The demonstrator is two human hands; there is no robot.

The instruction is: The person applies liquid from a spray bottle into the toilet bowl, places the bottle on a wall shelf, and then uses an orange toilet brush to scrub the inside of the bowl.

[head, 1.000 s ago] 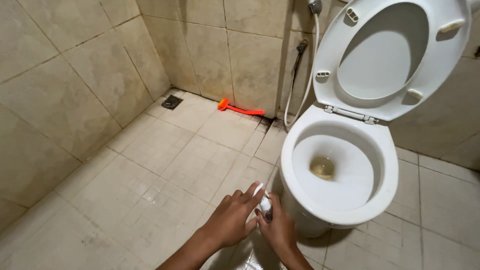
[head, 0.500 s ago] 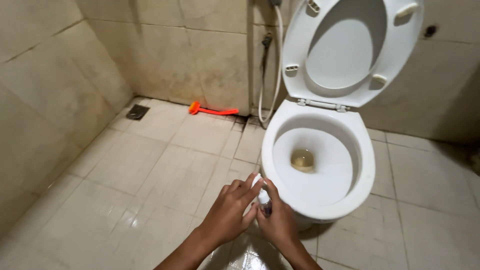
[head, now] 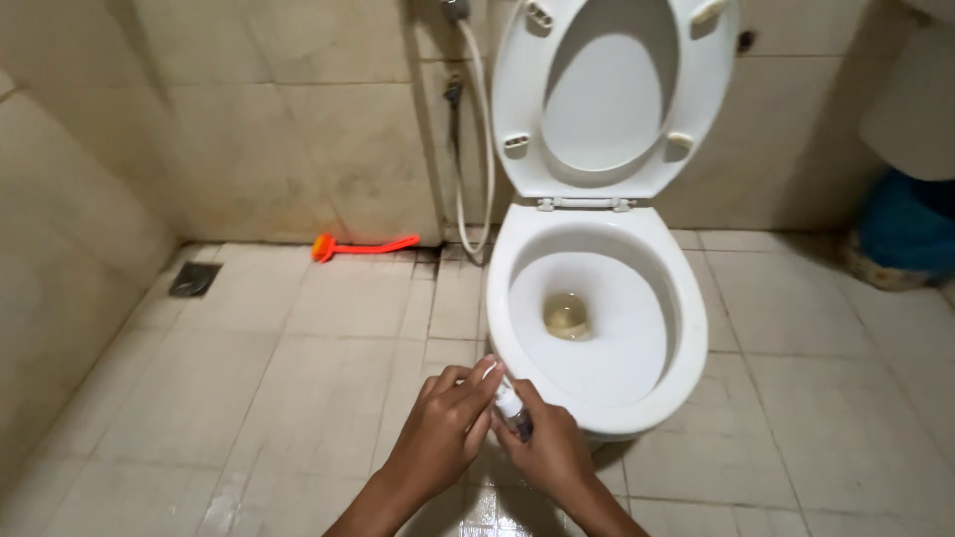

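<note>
Head view, looking down. My left hand (head: 445, 430) and right hand (head: 546, 452) meet low in the near centre, both closed around a small bottle (head: 510, 406): the right grips its dark lower body, and the left pinches its white top between thumb and fingertips. The bottle is slim, smooth and tilted, and sits just in front of the near rim of the toilet bowl (head: 686, 338); what it contains cannot be told.

The bowl is glossy white ceramic, oval, with a rounded lip. It holds a small pool of yellowish, cloudy water (head: 568, 316) at its drain. Behind it the seat and lid (head: 607, 94), white plastic with small bumpers, stand raised against the far wall.

The floor (head: 298, 358) is laid in square beige tiles with dark grout lines, wet and shiny near my wrists. The walls (head: 288, 129) carry larger mottled beige tiles, stained along the base. A white hose (head: 484, 139) hangs down the far wall just left of the seat. An orange brush (head: 360, 245) lies at the wall's foot, and a square metal floor drain (head: 194, 279) is set at far left. A blue rounded container (head: 905, 229) stands at far right, partly out of frame.
</note>
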